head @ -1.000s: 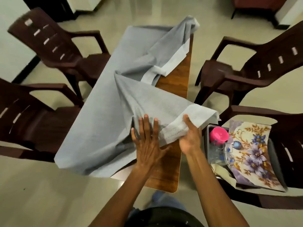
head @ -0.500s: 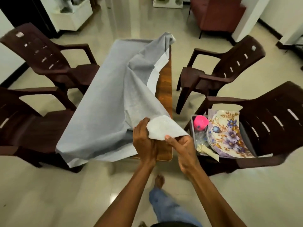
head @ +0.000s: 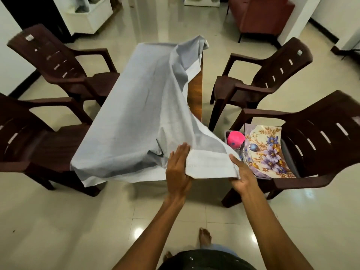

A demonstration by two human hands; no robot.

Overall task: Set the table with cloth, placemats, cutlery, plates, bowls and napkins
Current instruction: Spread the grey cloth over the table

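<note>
A grey tablecloth (head: 136,114) covers most of the wooden table (head: 195,94); its right side is folded back, leaving a strip of wood bare. The near right corner of the cloth is lifted off the table. My right hand (head: 241,177) pinches that corner, thumb on top and fingers underneath. My left hand (head: 178,172) lies along the cloth's folded hem with straight fingers; its thumb is hidden under the fabric. A floral placemat (head: 266,151) lies on the near right chair (head: 321,137).
Four dark brown plastic armchairs surround the table, two on the left (head: 58,71) and two on the right (head: 263,78). A container with a pink lid (head: 235,139) sits beside the placemat. My bare foot (head: 204,235) is on the tiled floor.
I have stepped back from the table. The folded cloth corner has been drawn out towards the near right. My left hand has gone from gripping the cloth to straight fingers.
</note>
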